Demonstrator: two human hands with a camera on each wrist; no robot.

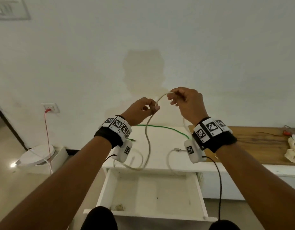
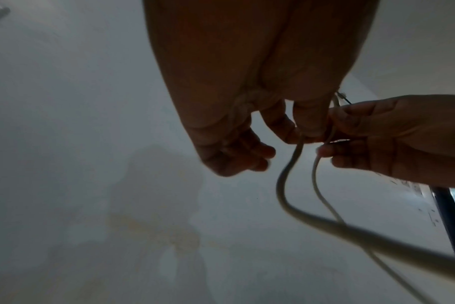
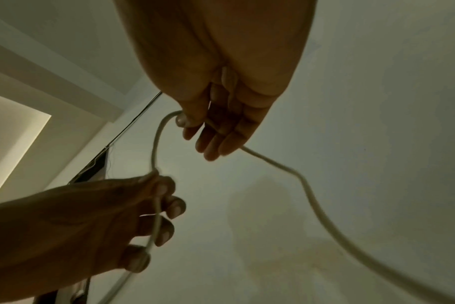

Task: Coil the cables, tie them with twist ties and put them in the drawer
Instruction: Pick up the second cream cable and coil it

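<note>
Left hand (image 1: 141, 110) and right hand (image 1: 186, 103) each pinched the beige cable (image 1: 148, 140), fingers curled, above open drawer (image 1: 150, 193); grip detail looked blurry.

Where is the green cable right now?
In the head view the green cable lies on the white cabinet top by the wall, behind the raised hands, running from below the left hand toward the right wrist.

My right wrist band hides where the green cable (image 1: 161, 127) goes on the counter (image 1: 160, 156). The grey cable (image 1: 147, 138) passes behind my left wrist camera, so part of its loop is not visible. Small objects at the right edge (image 1: 293, 136) are cut off. The scrap in the drawer (image 1: 117, 207) is too small to tell.
</note>
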